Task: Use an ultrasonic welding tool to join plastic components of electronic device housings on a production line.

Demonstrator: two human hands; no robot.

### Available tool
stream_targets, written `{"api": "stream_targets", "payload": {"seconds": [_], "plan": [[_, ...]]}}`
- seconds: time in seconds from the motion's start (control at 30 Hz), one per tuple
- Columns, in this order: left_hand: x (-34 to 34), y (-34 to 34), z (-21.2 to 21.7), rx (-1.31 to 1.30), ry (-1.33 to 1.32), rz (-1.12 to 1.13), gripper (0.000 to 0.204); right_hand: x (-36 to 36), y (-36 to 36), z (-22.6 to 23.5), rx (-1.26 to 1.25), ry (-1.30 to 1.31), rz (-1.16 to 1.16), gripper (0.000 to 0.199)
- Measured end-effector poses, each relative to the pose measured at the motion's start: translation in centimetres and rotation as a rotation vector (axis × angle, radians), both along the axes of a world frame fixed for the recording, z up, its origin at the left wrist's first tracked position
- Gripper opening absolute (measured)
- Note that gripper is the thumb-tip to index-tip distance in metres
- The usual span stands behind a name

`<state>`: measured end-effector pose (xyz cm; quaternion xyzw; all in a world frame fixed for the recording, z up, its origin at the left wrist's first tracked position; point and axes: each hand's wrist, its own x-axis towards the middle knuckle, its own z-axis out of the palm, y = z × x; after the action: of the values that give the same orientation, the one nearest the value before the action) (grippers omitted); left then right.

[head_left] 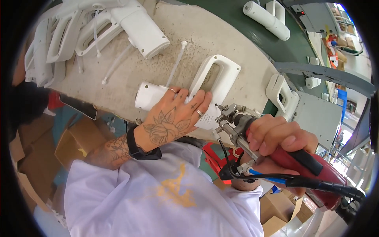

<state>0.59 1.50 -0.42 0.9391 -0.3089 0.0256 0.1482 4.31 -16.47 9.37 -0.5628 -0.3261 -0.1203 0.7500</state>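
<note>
A white plastic housing [229, 78] with a loop handle lies on the worn, pale work surface [158, 71]. My left hand [173, 114] presses it down, fingers curled over its body beside the handle opening. My right hand [278, 136] is wrapped round a red electric screwdriver [327, 181] with a metal feed head [233, 118] at its front. The tip of that head meets the housing at a small hole just right of my left fingertips. A thin translucent tube [177, 63] sticks out from the housing's far side.
Several similar white housings [142, 29] are piled at the far left. Another housing [272, 21] rests on a green belt [237, 12] at the back, and more [282, 94] stand at the right. A grey metal rail [327, 71] crosses there. Cardboard boxes [79, 138] are below left. The screwdriver trails a black cable [319, 185].
</note>
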Motion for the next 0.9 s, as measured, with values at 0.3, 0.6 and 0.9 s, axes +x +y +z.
{"api": "stream_targets", "payload": {"seconds": [0.3,0.6,0.9], "plan": [[-1.8,0.1,0.7,-0.021,0.028,0.002,0.059,-0.9,-1.0,3.4,0.044,-0.012,-0.017,0.072],[-4.0,1.4,1.5,-0.040,0.089,-0.034,0.057,1.1,-2.9,4.5,-0.038,-0.086,-0.059,0.083],[-4.1,1.4,1.0,-0.033,0.045,-0.039,0.052,2.0,-2.7,2.6,-0.007,-0.028,-0.025,0.091]]}}
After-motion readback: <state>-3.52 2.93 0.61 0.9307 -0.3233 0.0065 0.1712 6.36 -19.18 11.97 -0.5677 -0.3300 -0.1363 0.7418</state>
